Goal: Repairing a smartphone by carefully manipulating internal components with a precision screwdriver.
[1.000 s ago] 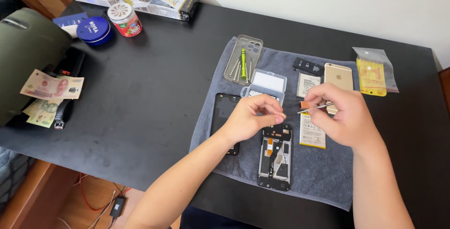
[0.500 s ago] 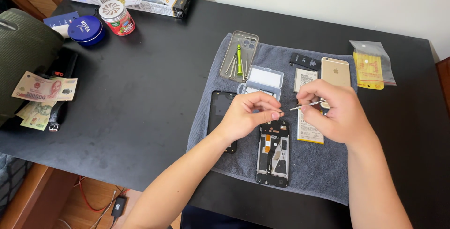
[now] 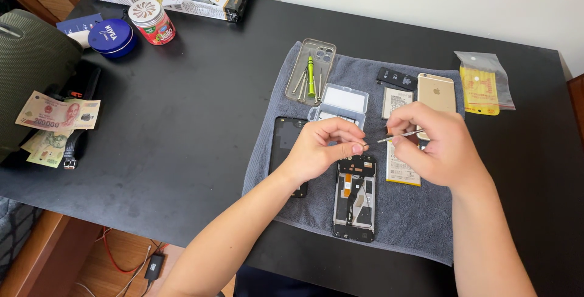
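My right hand point(image 3: 435, 145) holds a thin screwdriver point(image 3: 398, 136) whose metal tip points left at my left hand point(image 3: 325, 147). The left fingers are pinched together at that tip; whatever is between them is too small to see. Both hands hover over an opened phone frame point(image 3: 354, 198) with its inner parts exposed, lying on a grey towel point(image 3: 413, 218). A black phone cover point(image 3: 285, 142) lies under the left wrist. A white-and-yellow battery point(image 3: 401, 170) is partly hidden by my right hand.
On the towel: a clear phone case point(image 3: 311, 71) with several small tools, a clear plastic box point(image 3: 340, 103), a gold phone point(image 3: 435, 93), a small black part point(image 3: 396, 79). A yellow bag point(image 3: 482, 84) lies right. Banknotes point(image 3: 52, 120), a blue tin point(image 3: 111, 37) and a red-lidded jar point(image 3: 151, 21) sit left.
My hands stay together over the open phone; the screwdriver tip has come closer to the left fingertips. The view has shifted slightly.
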